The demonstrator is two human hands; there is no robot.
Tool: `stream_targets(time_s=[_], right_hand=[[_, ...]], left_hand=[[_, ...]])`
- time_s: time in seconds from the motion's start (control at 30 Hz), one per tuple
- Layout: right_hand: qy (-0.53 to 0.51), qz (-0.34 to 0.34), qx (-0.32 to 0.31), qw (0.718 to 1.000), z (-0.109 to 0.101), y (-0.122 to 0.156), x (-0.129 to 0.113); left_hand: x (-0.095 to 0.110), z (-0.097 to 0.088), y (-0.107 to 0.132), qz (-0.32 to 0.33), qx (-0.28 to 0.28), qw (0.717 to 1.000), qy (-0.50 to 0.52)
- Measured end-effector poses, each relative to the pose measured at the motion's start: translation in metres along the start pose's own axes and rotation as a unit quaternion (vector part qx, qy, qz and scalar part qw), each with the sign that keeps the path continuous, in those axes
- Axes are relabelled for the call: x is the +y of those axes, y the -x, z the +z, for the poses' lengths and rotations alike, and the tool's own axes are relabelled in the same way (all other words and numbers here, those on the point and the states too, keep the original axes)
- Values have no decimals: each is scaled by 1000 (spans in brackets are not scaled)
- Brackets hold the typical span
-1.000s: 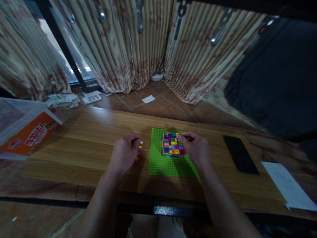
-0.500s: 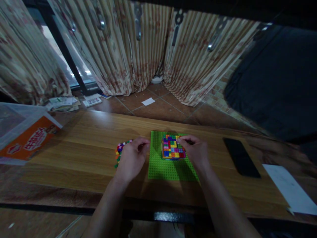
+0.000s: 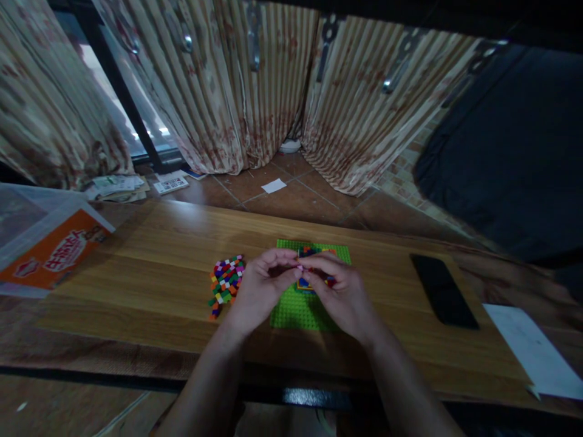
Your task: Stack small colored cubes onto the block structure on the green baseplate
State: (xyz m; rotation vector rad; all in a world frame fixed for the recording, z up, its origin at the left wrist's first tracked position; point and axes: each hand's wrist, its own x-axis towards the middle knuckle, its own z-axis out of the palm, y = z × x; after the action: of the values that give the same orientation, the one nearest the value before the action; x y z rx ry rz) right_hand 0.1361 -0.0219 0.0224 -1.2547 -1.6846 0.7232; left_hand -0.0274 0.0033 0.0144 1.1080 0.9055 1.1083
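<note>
Left hand [image 3: 260, 292] and right hand [image 3: 342, 295], fingertips meeting, thumbs and forefingers of both pinched around what looks like a small pink plastic brick [image 3: 300, 267]. Share of grip per hand: cannot tell. Brick's long axis: too small to read.

Key relation: squared block of stacked multicoloured plastic bricks [image 3: 306, 283] sits right behind and below the pinched brick as viewed, slightly toward 1 o'clock. Right hand is nearer, covering much of its top; a strip shows at 12 to 1 o'clock, a corner at 5. Block's long axis hidden. Gap between fingers and block: cannot tell.

Under the block, green studded plastic baseplate [image 3: 296, 313], bare studs showing at 6 o'clock, side edges running roughly 6 to 12.

Heap of loose small multicoloured plastic bricks [image 3: 226, 280] at 9 o'clock, off the baseplate, just beside left hand, so left is the nearer one there. All on wood-grain tabletop [image 3: 150, 273].

Farther out: flat black phone-like slab [image 3: 444, 291] at 3 o'clock, long axis about 11 to 5; white paper sheet [image 3: 531, 346] at 4; clear plastic bin with orange label [image 3: 59, 249] at 9; striped floral curtains [image 3: 268, 103] at 12.
</note>
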Motion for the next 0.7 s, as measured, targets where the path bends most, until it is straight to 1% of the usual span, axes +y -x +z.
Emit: stream_targets(time_s=[0.13,0.2,0.27,0.33,0.4,0.47,0.57,0.7], right_hand=[[9,-23,-3,1000,0,1,-2],[16,-30,7,999,-2,1,0],[27,-30,30,999,-9,0,5],[40,-10,72,997,-19,-3,13],[48,33,126,990,-32,-5,24],[49,73,154,984,-41,-7,34],[50,107,143,983,-44,-7,43],[74,119,108,984,-35,-7,44]], left_hand=[[2,3,1,-5,-6,1000,4],[3,4,1,-8,-7,1000,3],[2,5,1,-16,-3,1000,0],[2,3,0,-23,14,1000,-7],[2,-1,-1,-26,42,999,-21],[4,-6,-2,-25,74,996,-39],[6,-13,-3,-26,102,992,-69],[6,-15,-3,-29,106,989,-101]])
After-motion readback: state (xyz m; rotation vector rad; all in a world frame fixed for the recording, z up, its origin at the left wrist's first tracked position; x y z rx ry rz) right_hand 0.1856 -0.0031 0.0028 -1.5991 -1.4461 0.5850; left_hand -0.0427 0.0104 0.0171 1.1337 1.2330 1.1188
